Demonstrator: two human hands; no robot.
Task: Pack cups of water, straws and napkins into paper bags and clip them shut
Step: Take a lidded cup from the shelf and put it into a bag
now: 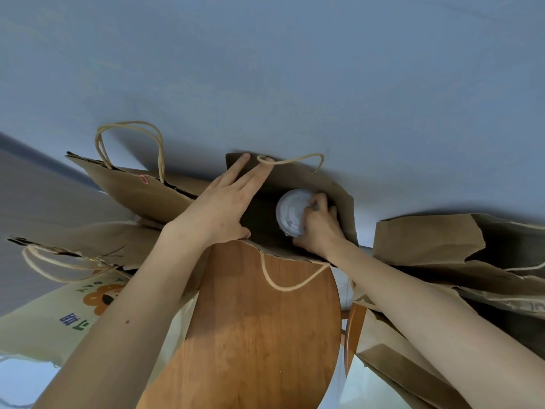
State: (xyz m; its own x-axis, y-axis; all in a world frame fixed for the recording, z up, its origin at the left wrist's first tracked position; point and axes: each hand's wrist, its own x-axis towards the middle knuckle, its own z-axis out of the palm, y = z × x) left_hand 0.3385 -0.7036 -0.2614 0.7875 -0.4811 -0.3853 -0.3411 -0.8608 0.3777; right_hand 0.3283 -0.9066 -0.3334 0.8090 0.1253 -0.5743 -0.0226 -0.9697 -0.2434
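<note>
I'm holding the bag (333, 181) open with the left hand (224, 205), fingers spread; the right hand (320, 230) is gripping the cup (290, 211) inside.

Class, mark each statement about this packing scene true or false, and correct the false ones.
1. The right hand grips a cup inside the open paper bag. True.
2. The left hand holds a straw. False: it holds nothing; its straight fingers press the bag's far wall, keeping the mouth open.
3. The bag at the left carries a pink clip. True.
4. The cup is uncovered. False: a lid covers it.
</note>
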